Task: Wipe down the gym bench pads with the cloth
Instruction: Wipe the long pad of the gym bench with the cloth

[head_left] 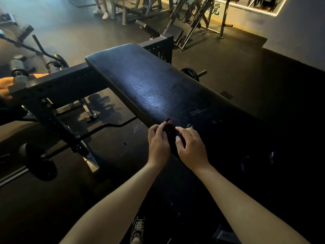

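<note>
I pinch the cloth (169,128) between the curled fingers of my left hand (158,142) and right hand (190,147), so I judge I am only bunching it and wiping is not yet begun. It is a dark narrow bundle (edges hard to see), its long side running from fingertips back toward my wrists, just over the bench pad (149,85), which stretches away ahead-left of my hands; next I should press it flat and stroke along that length.

Black bench pad (149,85) with fine leather grain and a bluish sheen. The cloth (169,128) is dark red. Shoes (105,15) at upper left are white; the light strip (246,7) at upper right glows yellow.
</note>
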A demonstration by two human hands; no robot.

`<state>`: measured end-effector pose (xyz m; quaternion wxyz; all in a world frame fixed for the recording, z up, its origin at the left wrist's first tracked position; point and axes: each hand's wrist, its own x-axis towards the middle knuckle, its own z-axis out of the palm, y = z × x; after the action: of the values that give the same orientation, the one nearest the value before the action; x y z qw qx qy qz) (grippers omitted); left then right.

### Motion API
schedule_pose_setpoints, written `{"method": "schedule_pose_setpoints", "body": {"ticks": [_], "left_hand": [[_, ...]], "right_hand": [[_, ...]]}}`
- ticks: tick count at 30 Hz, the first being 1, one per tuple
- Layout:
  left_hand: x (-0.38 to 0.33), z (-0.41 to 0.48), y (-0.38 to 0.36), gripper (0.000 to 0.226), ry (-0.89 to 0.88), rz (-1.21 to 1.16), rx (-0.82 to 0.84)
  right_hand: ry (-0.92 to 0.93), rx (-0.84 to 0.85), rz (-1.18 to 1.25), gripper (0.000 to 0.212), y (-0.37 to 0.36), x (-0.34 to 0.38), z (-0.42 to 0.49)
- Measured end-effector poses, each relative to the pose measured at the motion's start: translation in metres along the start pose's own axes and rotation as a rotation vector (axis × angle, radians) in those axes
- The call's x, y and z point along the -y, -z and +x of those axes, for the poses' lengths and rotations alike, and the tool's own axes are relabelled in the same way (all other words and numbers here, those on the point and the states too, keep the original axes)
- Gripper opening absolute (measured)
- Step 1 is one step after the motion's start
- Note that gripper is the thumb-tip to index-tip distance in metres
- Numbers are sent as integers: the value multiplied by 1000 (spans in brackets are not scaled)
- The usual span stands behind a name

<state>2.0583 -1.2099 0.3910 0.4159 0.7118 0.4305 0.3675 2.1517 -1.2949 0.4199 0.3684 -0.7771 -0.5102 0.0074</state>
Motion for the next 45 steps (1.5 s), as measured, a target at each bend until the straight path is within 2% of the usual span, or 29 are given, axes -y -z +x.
{"method": "schedule_pose_setpoints", "body": {"ticks": [2, 6, 12, 16, 17, 19, 21, 25, 26, 30, 33, 36, 39, 42, 45], "left_hand": [[-6, -24, -5, 37, -37, -31, 42], [-20, -35, -8, 39, 10, -52, 59], [-49, -27, -5, 39, 112, -248, 78], [-55, -9, -5, 37, 165, -421, 144], [-54, -4, -4, 37, 151, -390, 165], [-53, 5, 0, 35, 39, -169, 173], [-43, 14, 3, 34, -66, 15, 103], [-15, 20, -1, 40, -93, 98, 57], [-13, 21, -3, 41, -115, 110, 56], [-10, 33, -16, 48, -252, 211, 109], [1, 36, -23, 48, -315, 316, 115], [17, 34, -20, 44, -417, 377, 112], [21, 35, -17, 44, -440, 337, 120], [7, 37, -21, 46, -331, 225, 66], [-1, 38, -25, 46, -283, 220, 44]], "right_hand": [[-3, -9, 50, 36, 6, -1, -7], [-31, -19, 198, 36, 21, -5, -18], [-42, 141, 390, 48, 33, 1, -3], [-72, 202, 286, 57, 27, -4, 17], [-95, 182, 262, 57, 26, -5, 22], [-108, 86, 200, 50, 22, -7, 30], [-88, 34, 131, 45, 18, -10, 34], [-31, 325, 24, 47, 10, -13, 31], [-15, 354, -21, 47, 9, -15, 31], [70, 288, -81, 37, 9, -29, 39], [-19, 191, -151, 35, 14, -47, 60], [-216, 87, -237, 38, 27, -71, 78], [-287, 72, -171, 36, 30, -64, 76], [-142, 125, -118, 55, 24, -33, 55], [30, 223, -122, 48, 16, -27, 44]]}}
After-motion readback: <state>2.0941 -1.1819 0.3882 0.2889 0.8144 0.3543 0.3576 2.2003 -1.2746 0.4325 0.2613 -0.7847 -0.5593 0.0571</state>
